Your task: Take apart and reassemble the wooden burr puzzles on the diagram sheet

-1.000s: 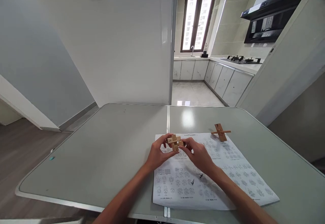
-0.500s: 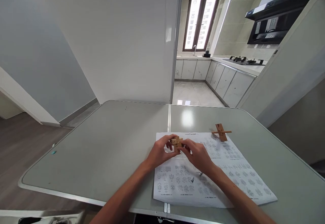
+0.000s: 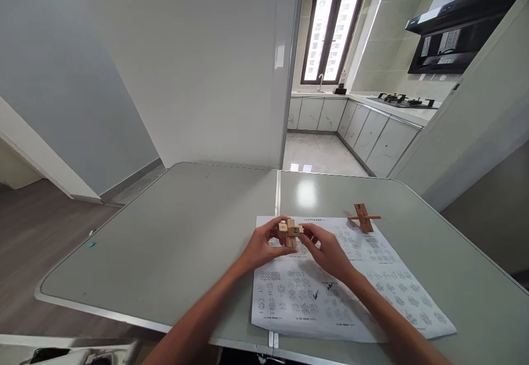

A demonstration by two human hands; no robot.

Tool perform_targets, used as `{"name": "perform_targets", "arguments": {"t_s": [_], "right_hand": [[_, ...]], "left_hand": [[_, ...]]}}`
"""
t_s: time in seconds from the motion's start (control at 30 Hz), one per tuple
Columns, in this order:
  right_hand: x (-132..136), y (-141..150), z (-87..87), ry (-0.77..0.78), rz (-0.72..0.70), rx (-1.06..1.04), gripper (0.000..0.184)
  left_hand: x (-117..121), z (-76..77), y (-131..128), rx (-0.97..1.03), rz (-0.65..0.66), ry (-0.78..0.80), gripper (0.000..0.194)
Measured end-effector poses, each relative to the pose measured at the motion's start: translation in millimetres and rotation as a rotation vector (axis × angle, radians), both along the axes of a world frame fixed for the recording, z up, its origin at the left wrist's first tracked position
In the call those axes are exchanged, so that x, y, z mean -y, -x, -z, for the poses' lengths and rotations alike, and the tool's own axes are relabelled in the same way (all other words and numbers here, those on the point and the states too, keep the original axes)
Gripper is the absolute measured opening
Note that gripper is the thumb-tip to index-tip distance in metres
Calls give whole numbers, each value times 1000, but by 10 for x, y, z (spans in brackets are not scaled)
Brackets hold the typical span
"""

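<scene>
Wooden block cluster (image 3: 291, 233) is held up btwn both hands over the upper L part of the printed sheet (image 3: 289, 329); exact ht. above the paper can't be told. L side is gripped by the L hand (image 3: 264, 245), thumb set low at the cluster's bottom, fingers curled at its side, partly hidden. R end, by the block marked "2", is pinched btwn thumb & fingers of the R hand (image 3: 324, 247). Main risk, as judged: if the R end is pushed hard or askew, neighbouring blocks could be forced out of line or popped loose, b/c the cluster prob. is kept together only by fit & finger pressure. If L grip is slackened, pcs. could be dropped on the sheet & rolled onto the surface (image 3: 165, 232), poss. over its edge. Sheet could also be dragged by a forearm, & the wooden cross-shaped pc. (image 3: 363, 219) at its far R edge shifted w/ it. Markings could be misread too, some being covered by fingers.
</scene>
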State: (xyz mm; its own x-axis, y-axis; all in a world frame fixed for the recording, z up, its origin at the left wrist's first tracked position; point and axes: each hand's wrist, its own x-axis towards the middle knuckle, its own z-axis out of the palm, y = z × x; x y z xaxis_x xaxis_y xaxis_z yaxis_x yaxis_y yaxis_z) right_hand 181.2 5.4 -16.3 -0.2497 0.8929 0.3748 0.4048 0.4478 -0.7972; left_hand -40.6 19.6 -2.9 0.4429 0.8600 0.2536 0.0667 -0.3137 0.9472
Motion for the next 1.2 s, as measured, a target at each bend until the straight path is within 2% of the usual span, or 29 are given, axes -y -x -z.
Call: {"name": "perform_targets", "arguments": {"t_s": [0.1, 0.3, 0.53, 0.67, 0.77, 0.9, 1.07, 1.2], "right_hand": [[-2, 6, -8, 104, -103, -77, 37], [-8, 2, 19, 485, -297, -355, 49], [-31, -14, 24, 619, -373, -459, 45], [-78, -7, 37, 721, -269, -605, 44], [-151, -56, 58, 727, -114, -761, 35], [-310, -212, 149, 628, 95, -957, 25], [-485, -407, 270, 518, 189, -1022, 36], [-478, -373, 280, 503, 190, -1024, 39]], "left_hand": [[8, -15, -2, 25, 18, 25, 71], [49, -80, -13, 15, 76, 24, 65], [38, -58, -11, 31, 91, 113, 75], [-16, 3, -19, 35, -23, 107, 80], [-61, 30, -20, -5, -224, 16, 62], [-99, 49, -2, -133, -426, -97, 41], [-121, 80, 12, -217, -491, -133, 34], [-137, 101, 12, -224, -491, -147, 33]]}}
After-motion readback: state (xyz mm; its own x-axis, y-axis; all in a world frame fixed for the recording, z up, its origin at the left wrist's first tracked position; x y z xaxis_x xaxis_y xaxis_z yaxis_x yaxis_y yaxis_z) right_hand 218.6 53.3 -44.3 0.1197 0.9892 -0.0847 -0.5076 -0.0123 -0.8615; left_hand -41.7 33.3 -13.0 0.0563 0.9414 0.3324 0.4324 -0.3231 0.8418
